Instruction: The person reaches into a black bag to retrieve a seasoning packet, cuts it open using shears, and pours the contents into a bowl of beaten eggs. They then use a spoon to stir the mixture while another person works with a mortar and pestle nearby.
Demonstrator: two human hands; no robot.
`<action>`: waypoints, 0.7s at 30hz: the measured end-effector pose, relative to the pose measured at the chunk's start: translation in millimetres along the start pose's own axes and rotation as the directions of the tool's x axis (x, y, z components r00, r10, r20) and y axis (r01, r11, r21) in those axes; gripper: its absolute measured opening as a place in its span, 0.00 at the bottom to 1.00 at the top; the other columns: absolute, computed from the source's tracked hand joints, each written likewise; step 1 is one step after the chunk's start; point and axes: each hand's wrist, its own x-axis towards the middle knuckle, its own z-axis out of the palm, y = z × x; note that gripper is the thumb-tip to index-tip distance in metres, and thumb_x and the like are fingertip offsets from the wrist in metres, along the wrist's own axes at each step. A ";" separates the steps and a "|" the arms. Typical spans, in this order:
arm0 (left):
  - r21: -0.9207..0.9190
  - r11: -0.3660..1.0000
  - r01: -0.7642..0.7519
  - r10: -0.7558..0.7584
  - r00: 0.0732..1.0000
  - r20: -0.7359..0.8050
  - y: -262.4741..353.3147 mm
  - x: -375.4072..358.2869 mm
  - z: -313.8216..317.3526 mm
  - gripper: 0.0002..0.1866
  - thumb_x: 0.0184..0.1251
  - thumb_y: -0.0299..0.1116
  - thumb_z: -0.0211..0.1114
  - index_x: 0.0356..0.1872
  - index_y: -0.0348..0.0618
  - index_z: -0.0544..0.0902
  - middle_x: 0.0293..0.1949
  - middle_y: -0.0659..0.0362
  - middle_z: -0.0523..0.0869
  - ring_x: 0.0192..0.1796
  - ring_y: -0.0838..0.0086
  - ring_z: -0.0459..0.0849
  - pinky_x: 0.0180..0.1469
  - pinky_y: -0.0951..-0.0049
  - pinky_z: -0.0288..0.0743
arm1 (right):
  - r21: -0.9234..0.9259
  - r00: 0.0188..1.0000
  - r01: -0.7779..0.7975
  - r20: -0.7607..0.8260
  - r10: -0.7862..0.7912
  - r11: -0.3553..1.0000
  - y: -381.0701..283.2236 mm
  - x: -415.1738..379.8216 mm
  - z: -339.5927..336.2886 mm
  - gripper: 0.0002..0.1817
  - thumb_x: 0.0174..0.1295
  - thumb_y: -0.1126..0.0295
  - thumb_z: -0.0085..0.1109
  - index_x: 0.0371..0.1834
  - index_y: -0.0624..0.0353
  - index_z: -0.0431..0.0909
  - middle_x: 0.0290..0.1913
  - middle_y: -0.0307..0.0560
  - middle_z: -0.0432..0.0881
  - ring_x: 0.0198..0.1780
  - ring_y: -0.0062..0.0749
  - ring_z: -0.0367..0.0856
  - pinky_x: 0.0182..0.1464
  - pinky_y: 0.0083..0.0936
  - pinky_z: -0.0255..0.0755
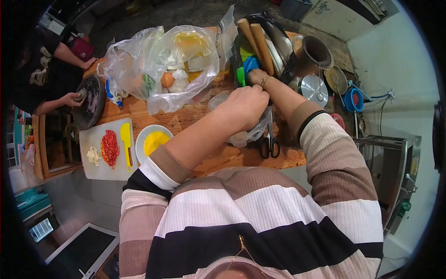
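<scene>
My left hand (250,106) is closed above a small clear plastic bag (246,137); what its fingers grip is hidden. Just beyond it, my right hand (258,77) reaches to the near edge of a black bag (287,63), beside a blue item (251,63) and a green-handled item (240,76). Its fingertips are out of sight. Two wooden rods (262,46) stick out of the black bag. Black-handled scissors (270,146) lie on the wooden table (204,160), close to the small bag.
A bowl of beaten egg (153,141) stands by a cutting board (121,173) with chopped red food, pale pieces and a yellow knife (126,144). Clear bags (186,100) hold an egg and a bottle. At left, another person's hand (70,99) holds a stone on a dark grinding slab (91,109).
</scene>
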 end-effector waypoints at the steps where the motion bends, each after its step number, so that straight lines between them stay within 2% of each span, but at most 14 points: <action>1: -0.005 1.000 0.005 -0.005 1.000 0.000 0.5 0.0 0.1 0.15 0.50 0.27 0.66 0.40 0.34 0.78 0.43 0.46 0.79 0.49 0.52 0.80 0.52 0.58 0.76 | -0.072 1.000 0.025 0.005 -0.025 0.997 0.3 2.5 0.4 0.14 0.55 0.65 0.52 0.36 0.59 0.85 0.43 0.59 0.83 0.47 0.51 0.83 0.47 0.41 0.76; 4: -0.034 0.999 0.004 -0.004 1.000 0.017 -1.9 -0.3 0.6 0.14 0.51 0.26 0.64 0.40 0.34 0.78 0.43 0.46 0.79 0.49 0.51 0.80 0.52 0.58 0.76 | -0.105 0.994 0.064 0.097 -0.053 0.992 1.8 1.6 5.2 0.13 0.54 0.65 0.54 0.36 0.58 0.85 0.43 0.59 0.84 0.46 0.50 0.83 0.46 0.41 0.76; 7: -0.044 0.999 -0.012 0.013 0.999 0.039 -3.7 0.4 2.0 0.13 0.52 0.26 0.63 0.40 0.34 0.77 0.43 0.45 0.79 0.49 0.51 0.80 0.52 0.57 0.76 | -0.063 0.994 0.033 0.109 -0.026 0.997 -4.7 -5.3 4.0 0.14 0.53 0.64 0.55 0.37 0.59 0.86 0.44 0.58 0.84 0.46 0.49 0.83 0.48 0.39 0.76; 10: -0.053 0.998 -0.027 0.028 0.999 0.016 -3.3 1.4 1.9 0.12 0.53 0.26 0.62 0.40 0.34 0.77 0.43 0.45 0.80 0.49 0.51 0.80 0.51 0.56 0.75 | 0.190 0.951 -0.308 0.095 0.294 0.932 -19.2 -15.5 -10.2 0.16 0.54 0.61 0.56 0.37 0.60 0.86 0.46 0.58 0.84 0.49 0.45 0.83 0.49 0.37 0.76; 12: -0.061 0.998 -0.027 0.027 1.000 0.002 -3.0 0.9 1.5 0.12 0.53 0.26 0.61 0.40 0.34 0.77 0.42 0.44 0.80 0.49 0.50 0.80 0.51 0.56 0.75 | 0.053 0.962 -0.248 0.129 0.240 0.967 3.3 9.5 20.7 0.18 0.54 0.59 0.57 0.39 0.60 0.85 0.48 0.58 0.83 0.53 0.43 0.82 0.53 0.35 0.74; 14: -0.069 0.997 -0.019 0.019 1.000 0.007 -1.9 0.8 2.1 0.11 0.54 0.25 0.60 0.40 0.34 0.77 0.42 0.44 0.80 0.48 0.50 0.80 0.51 0.55 0.75 | 0.013 0.948 -0.298 0.122 0.294 0.955 6.7 11.9 28.6 0.19 0.55 0.57 0.58 0.41 0.60 0.85 0.50 0.58 0.82 0.56 0.41 0.80 0.55 0.34 0.73; 16: -0.066 0.997 -0.041 0.041 0.999 -0.006 -3.8 2.4 8.2 0.11 0.55 0.25 0.59 0.40 0.34 0.77 0.43 0.44 0.80 0.48 0.50 0.80 0.51 0.55 0.75 | 0.074 0.891 -0.453 0.072 0.449 0.888 -13.6 -11.1 8.5 0.20 0.55 0.57 0.58 0.43 0.60 0.84 0.53 0.58 0.81 0.59 0.41 0.79 0.58 0.33 0.71; 19: -0.076 0.996 -0.042 0.042 0.999 -0.001 -3.6 2.9 7.9 0.11 0.55 0.25 0.58 0.40 0.34 0.77 0.43 0.44 0.80 0.48 0.50 0.80 0.50 0.55 0.75 | -0.067 0.919 -0.387 0.057 0.391 0.920 -25.8 -23.2 -10.4 0.20 0.56 0.59 0.59 0.47 0.61 0.83 0.55 0.58 0.80 0.59 0.43 0.78 0.62 0.33 0.68; 21: -0.082 0.996 -0.032 0.033 0.999 0.017 -2.0 3.0 6.2 0.11 0.55 0.25 0.59 0.40 0.34 0.77 0.43 0.44 0.80 0.48 0.50 0.80 0.50 0.55 0.75 | 0.119 0.900 -0.436 0.077 0.429 0.892 -16.5 -12.9 -0.2 0.21 0.57 0.59 0.59 0.48 0.62 0.83 0.56 0.59 0.78 0.60 0.44 0.77 0.62 0.34 0.69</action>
